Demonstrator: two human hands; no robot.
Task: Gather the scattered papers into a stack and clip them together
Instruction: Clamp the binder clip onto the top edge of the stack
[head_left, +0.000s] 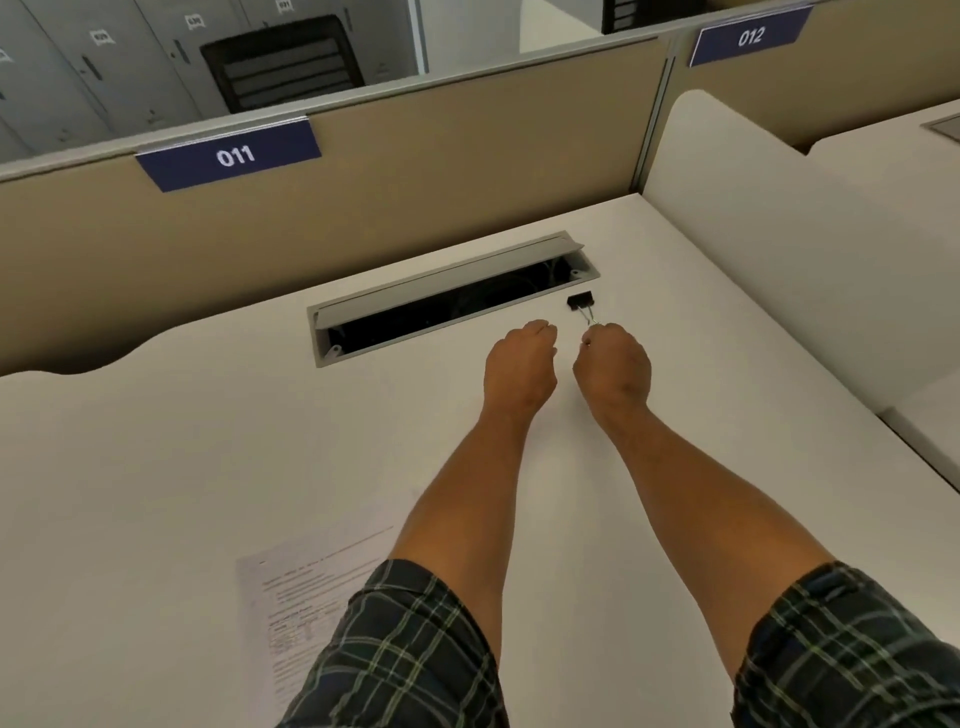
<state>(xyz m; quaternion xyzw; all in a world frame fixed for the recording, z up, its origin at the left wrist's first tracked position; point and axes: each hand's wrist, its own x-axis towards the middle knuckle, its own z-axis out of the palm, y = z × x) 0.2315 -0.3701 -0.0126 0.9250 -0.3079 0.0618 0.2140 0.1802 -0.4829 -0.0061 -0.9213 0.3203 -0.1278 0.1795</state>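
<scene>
A: Papers (306, 587) lie at the near edge of the white counter (182, 441), printed side up, partly hidden under a checked sleeve (410, 654). They look gathered into one pile, though how neatly I cannot tell.

B: So why are the hands nowhere near them?

A: Both arms reach well past the pile, toward the far side of the counter. The right hand (615, 364) is there for the clip (582, 301): its fingers (589, 340) are pressed together, pinching the wire handles, and the black body points away from the person.

B: And the left hand (519, 364)?

A: It sits just beside the right, fingers curled under. It seems to hold nothing, but its fingertips are hidden.

B: What lies beyond?

A: Just past the clip is an open cable slot (452, 296) sunk in the counter, its lid raised. Behind that stands a tan divider wall (415, 171) carrying a blue sign reading 011 (228, 156).

B: So the clip still has to come back?

A: Likely, yes: nothing is clipped yet.
</scene>
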